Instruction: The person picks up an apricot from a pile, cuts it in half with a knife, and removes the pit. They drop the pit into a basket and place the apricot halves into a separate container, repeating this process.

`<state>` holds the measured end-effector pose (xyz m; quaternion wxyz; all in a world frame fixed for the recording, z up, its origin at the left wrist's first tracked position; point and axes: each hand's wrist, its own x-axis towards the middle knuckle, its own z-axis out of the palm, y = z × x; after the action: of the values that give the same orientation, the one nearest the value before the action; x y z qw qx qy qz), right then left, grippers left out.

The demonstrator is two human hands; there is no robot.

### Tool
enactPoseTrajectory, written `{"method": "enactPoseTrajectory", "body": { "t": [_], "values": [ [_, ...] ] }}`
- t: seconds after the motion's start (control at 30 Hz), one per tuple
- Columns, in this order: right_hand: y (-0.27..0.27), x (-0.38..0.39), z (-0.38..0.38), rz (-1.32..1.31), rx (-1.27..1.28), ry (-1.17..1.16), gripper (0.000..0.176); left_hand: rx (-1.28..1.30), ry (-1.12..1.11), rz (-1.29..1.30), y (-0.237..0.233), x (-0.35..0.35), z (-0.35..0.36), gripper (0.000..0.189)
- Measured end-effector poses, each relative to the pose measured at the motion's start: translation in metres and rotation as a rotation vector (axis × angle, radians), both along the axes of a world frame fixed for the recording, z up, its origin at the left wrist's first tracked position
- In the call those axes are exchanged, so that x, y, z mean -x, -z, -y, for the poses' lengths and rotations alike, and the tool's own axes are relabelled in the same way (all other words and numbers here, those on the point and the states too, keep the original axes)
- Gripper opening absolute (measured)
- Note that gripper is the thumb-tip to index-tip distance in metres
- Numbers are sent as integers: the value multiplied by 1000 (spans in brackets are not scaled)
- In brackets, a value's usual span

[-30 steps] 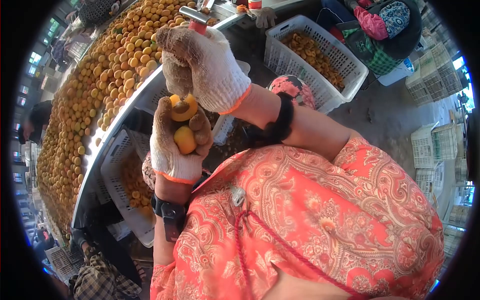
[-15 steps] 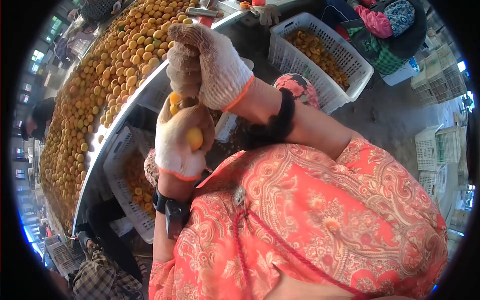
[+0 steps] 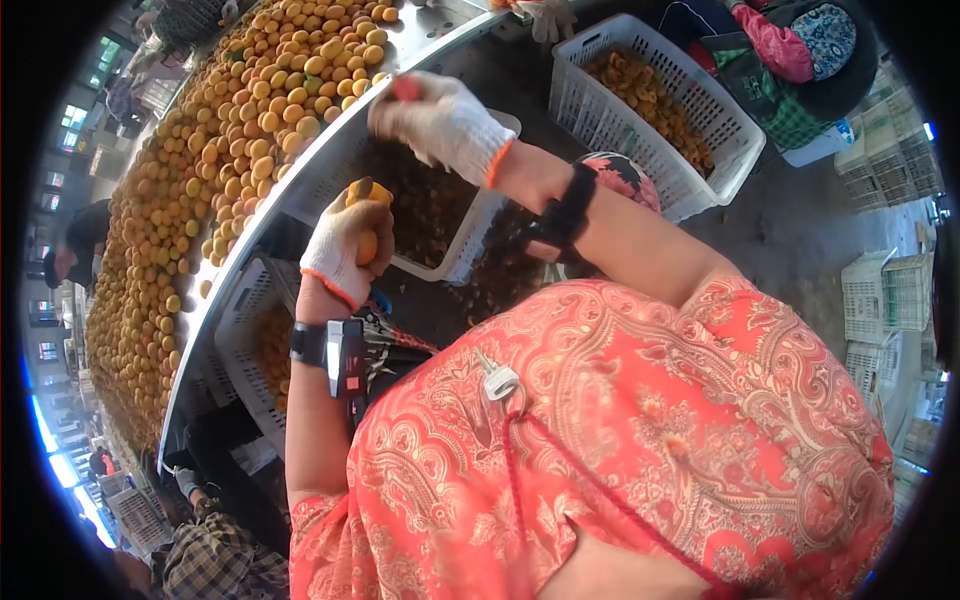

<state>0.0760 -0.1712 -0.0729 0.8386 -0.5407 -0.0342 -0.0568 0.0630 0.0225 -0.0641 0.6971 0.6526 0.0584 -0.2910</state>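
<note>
My left hand [image 3: 345,245], in a white and tan knit glove, is closed around apricots. One apricot [image 3: 368,192] with a dark patch shows at the top of the fingers, and another apricot [image 3: 367,247] sits lower in the palm. My right hand [image 3: 435,120], gloved the same way and somewhat blurred, is closed on a tool with a red handle end [image 3: 405,88]; the rest of the tool is hidden. It hovers above a white tub [image 3: 458,250] of small dark brown pieces, near the table's edge.
Many whole apricots [image 3: 250,130] cover the metal-edged table [image 3: 215,285]. A white crate [image 3: 735,165] of split apricots stands at the upper right, another crate [image 3: 235,340] beneath the table edge. A person in a pink sleeve [image 3: 775,45] sits beyond; a plaid-clothed person [image 3: 215,555] is lower left.
My hands have come apart: the right moved up and away over the tub, the left dropped slightly. An apricot with a dark patch now shows at the left fingers. The view has shifted slightly.
</note>
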Motion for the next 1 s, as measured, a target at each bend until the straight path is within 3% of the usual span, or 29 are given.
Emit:
{"method": "enactPoseTrajectory", "body": {
  "t": [0.03, 0.07, 0.13, 0.17, 0.27, 0.33, 0.4, 0.47, 0.5, 0.53, 0.6, 0.67, 0.8, 0.87, 0.9, 1.0],
  "values": [
    [5, 1, -2, 210, 327, -57, 23, 40, 79, 2, -3, 3, -6, 21],
    [-1, 12, -1, 75, 441, -234, 40, 81, 157, 6, -7, 7, -10, 26],
    [-13, 30, -6, 200, 779, -306, 42, 106, 185, 30, -15, 18, -11, 29],
    [-8, 30, -8, 240, 833, -363, 46, 114, 199, 28, -17, 21, -13, 29],
    [-12, 37, -11, 442, 1043, -183, 38, 122, 267, 87, -34, 35, -20, 26],
    [-11, 42, -15, 572, 1054, -106, 32, 56, 360, 359, -30, 44, -30, 11],
    [-15, 47, -21, 711, 1057, -40, 26, 21, 335, 463, -37, 57, -37, 8],
    [-22, 54, -28, 761, 1172, 74, 17, -122, 561, 753, -36, 60, -46, 12],
    [-23, 56, -31, 783, 1156, 113, 16, -9, 478, 496, -34, 61, -47, 12],
    [-24, 59, -34, 799, 1156, 104, 16, -9, 464, 505, -38, 67, -46, 12],
    [-29, 63, -39, 772, 1191, 164, 19, 165, 211, 216, -49, 75, -38, 13],
    [-33, 65, -42, 764, 1160, 157, 20, 190, 281, 266, -50, 78, -45, 17],
    [-40, 64, -48, 750, 1123, 80, 17, 160, 213, 316, -52, 80, -50, 20],
    [-36, 60, -50, 544, 982, 222, 12, 212, 138, 94, -72, 84, -51, 22],
    [-34, 56, -47, 460, 866, 243, 9, 216, 138, 109, -72, 81, -61, 26],
    [-10, 31, -23, 172, 1127, 228, 29, 23, -209, 158, -70, 78, -92, 29]
  ]
}}
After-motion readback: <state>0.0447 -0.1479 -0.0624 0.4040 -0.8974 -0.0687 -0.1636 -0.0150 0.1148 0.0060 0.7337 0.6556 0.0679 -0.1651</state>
